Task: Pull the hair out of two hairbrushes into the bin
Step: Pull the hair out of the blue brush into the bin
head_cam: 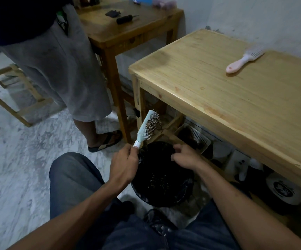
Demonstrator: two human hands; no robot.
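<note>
My left hand (124, 165) grips the handle of a pale mint hairbrush (147, 128), held upright over the far left rim of the bin, bristles facing right. A dark tangle of hair (154, 122) sits in its bristles. The bin (178, 199) is round with a black liner and holds loose dark hair. My right hand (185, 156) hovers over the bin's far rim, fingers curled and pinched; whether it holds hair I cannot tell. A second brush, pink-handled with white prongs (243, 61), lies on the light wooden table (218, 91) at the right.
A person in grey shorts (56, 69) and sandals stands close at the left front. A darker wooden table (128, 27) behind carries a black comb and small items. A white basket (198, 137) and bottles sit under the near table. My knees frame the bin.
</note>
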